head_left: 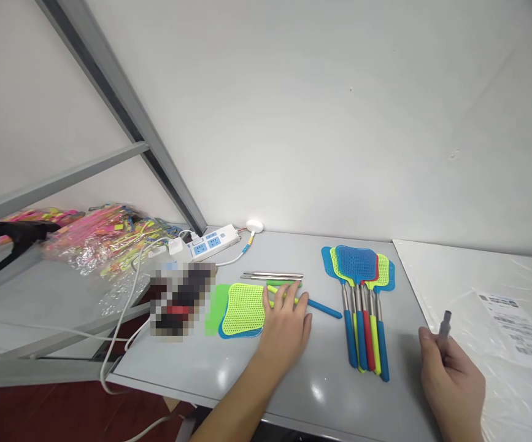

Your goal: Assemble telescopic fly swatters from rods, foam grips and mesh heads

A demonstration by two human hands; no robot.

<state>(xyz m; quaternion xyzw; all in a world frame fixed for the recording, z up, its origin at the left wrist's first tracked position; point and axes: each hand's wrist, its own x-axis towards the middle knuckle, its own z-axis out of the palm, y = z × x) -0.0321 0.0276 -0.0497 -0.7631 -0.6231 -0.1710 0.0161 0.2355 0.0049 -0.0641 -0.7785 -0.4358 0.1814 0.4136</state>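
Note:
My left hand (286, 325) lies over the right edge of a yellow-green fly swatter head (245, 307), its fingers spread across yellow handle pieces. A blue swatter head (229, 330) shows beneath the yellow one. A blue handle (325, 309) lies just right of my fingers, and two thin metal rods (272, 275) lie beyond them. My right hand (452, 374) is closed around a short grey pen-like stick (445, 322) that points up; its lower end is hidden in the fist. Between my hands lies a fanned group of blue, yellow and red fly swatters (362, 307).
A white power strip (215, 242) with cables stands at the back left, near a pixelated dark item (185, 301). A white plastic package (486, 294) with a label covers the right side. Colourful bagged goods (104, 233) lie beyond the grey metal frame (132, 116).

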